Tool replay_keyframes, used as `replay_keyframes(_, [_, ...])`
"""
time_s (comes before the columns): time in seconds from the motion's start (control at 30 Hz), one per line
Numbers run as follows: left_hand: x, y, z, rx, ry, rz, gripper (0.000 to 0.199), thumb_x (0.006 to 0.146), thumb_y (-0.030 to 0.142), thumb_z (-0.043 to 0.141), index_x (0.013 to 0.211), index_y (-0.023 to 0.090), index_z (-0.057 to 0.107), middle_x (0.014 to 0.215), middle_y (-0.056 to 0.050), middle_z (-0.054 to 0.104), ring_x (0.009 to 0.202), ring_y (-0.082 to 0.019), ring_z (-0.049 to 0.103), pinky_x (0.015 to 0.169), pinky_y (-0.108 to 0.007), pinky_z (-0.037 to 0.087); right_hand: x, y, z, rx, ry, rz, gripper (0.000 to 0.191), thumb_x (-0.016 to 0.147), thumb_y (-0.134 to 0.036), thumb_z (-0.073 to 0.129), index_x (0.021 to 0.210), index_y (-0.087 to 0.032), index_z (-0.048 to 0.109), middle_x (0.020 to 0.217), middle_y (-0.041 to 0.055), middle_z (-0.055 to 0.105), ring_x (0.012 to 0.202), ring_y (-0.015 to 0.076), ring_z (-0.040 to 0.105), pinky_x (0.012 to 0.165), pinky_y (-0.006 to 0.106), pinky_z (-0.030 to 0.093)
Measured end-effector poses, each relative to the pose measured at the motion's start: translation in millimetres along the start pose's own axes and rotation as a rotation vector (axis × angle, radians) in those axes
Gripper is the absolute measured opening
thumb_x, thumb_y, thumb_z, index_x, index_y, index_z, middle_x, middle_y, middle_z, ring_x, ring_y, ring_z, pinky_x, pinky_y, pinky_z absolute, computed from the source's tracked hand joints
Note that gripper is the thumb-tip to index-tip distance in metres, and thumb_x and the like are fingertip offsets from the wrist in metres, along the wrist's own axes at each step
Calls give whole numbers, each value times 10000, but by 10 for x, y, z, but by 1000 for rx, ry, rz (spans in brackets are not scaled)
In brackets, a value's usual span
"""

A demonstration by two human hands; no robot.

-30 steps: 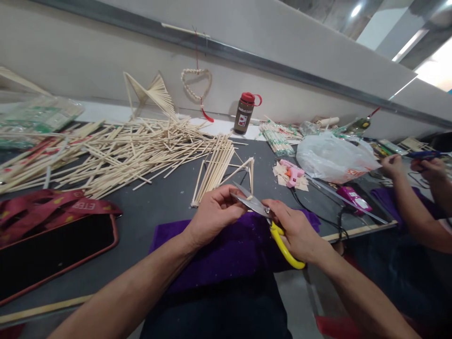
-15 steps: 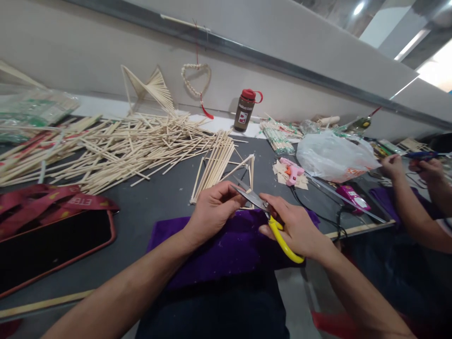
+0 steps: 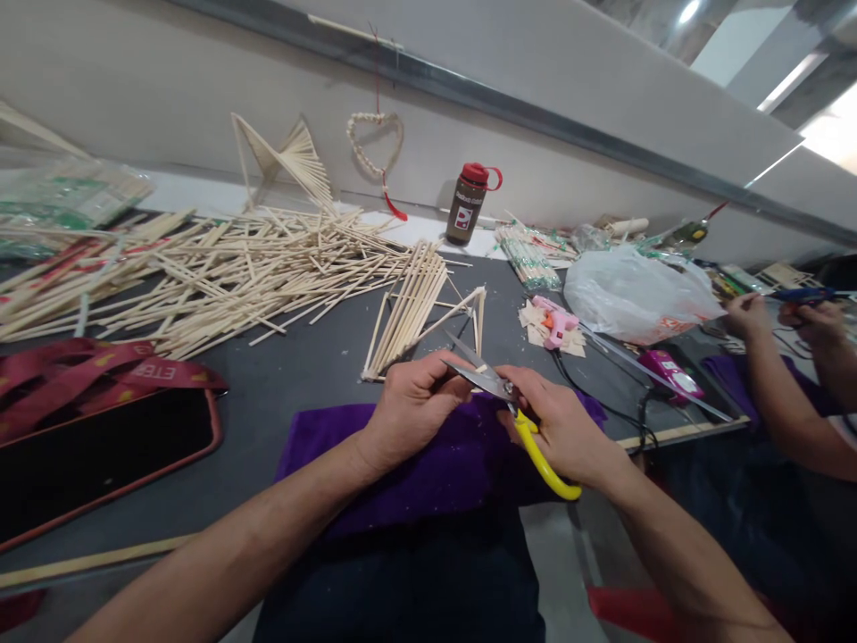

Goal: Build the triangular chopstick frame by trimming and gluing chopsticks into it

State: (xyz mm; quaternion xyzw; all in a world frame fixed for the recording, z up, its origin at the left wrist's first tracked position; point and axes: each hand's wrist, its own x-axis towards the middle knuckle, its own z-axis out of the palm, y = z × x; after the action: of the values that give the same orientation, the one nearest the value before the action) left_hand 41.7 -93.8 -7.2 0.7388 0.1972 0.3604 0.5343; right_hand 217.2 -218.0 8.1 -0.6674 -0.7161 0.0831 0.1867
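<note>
My right hand grips yellow-handled scissors with the blades parted and pointing up-left. My left hand pinches something small at the blade tips; what it holds is hidden by the fingers. Both hands hover over a purple cloth lying at the near edge of the dark table. Just beyond the hands lies a glued frame of wooden sticks.
A big heap of loose sticks covers the left. A phone in a red case with a red lanyard lies near left. A brown bottle, pink glue gun and plastic bag stand behind. Another person's hands work at right.
The scissor blades opened and closed slightly around the piece my left hand pinches. Both hands stayed over the purple cloth; the view shifted a little.
</note>
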Motion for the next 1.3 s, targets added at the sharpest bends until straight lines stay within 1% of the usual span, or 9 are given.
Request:
replay_keyframes(0.13, [-6, 34, 19, -4, 12, -19, 99, 812, 175, 560, 800, 181, 658, 691, 4, 643, 626, -101, 565, 539, -189, 418, 24, 31, 14, -56, 15, -24, 483, 759, -112, 481, 1237, -164, 428, 1059, 114, 604, 921, 230, 571, 777, 341, 472])
replay_keyframes(0.43, [62, 49, 42, -178, 29, -141, 56, 711, 154, 640, 762, 178, 643, 661, 17, 625, 547, -88, 518, 451, -178, 361, 60, 73, 19, -86, 76, -26, 488, 735, -120, 499, 1219, -167, 460, 1002, 102, 615, 844, 213, 575, 726, 318, 472])
replay_keyframes(0.57, [61, 29, 31, -174, 55, -138, 38, 723, 151, 640, 743, 181, 651, 627, 26, 603, 536, -80, 495, 446, -174, 343, 50, 34, 1, -72, 79, 9, 472, 816, -244, 550, 1273, -172, 455, 1033, 99, 609, 849, 209, 581, 742, 323, 474])
replay_keyframes(0.7, [28, -2, 7, -117, 47, -87, 55, 778, 183, 617, 786, 189, 671, 616, 22, 605, 528, -79, 489, 460, -179, 359, 45, 5, -12, -76, 69, 35, 604, 802, -465, 617, 1309, -188, 442, 1040, 94, 600, 833, 211, 581, 745, 339, 477])
replay_keyframes(0.83, [2, -3, 2, -76, 0, -53, 101, 824, 211, 576, 815, 189, 674, 632, 8, 631, 541, -87, 520, 468, -181, 371, 31, 7, -25, -65, 41, 40, 662, 789, -520, 622, 1333, -202, 417, 1067, 96, 584, 862, 219, 582, 762, 351, 472])
replay_keyframes(0.97, [-15, 10, 19, -28, -37, -37, 163, 846, 237, 558, 727, 182, 656, 629, 1, 631, 556, -92, 542, 462, -175, 367, 7, -1, -39, -55, 29, 40, 676, 786, -522, 627, 1342, -210, 405, 1069, 93, 575, 875, 222, 576, 764, 352, 466])
replay_keyframes(1.1, [-23, 14, 42, 23, -36, 19, 177, 843, 193, 547, 698, 178, 648, 626, 5, 627, 577, -92, 564, 468, -166, 377, -4, -2, -34, -22, 24, 29, 610, 800, -461, 628, 1308, -194, 421, 1061, 95, 583, 892, 226, 573, 782, 352, 465])
replay_keyframes(1.2, [-28, 9, 58, 34, -28, 76, 187, 835, 152, 544, 675, 173, 639, 630, 10, 625, 591, -88, 576, 480, -159, 389, 1, 17, -21, -3, 34, -10, 466, 818, -299, 589, 1247, -189, 445, 1063, 95, 592, 910, 224, 566, 788, 343, 466])
replay_keyframes(1.3, [-34, -3, 72, 31, -18, 117, 207, 832, 129, 543, 649, 168, 631, 616, 16, 618, 587, -81, 577, 496, -156, 399, 6, 41, -12, -21, 49, -46, 464, 761, -137, 534, 1214, -177, 441, 1054, 96, 595, 892, 217, 561, 756, 330, 470])
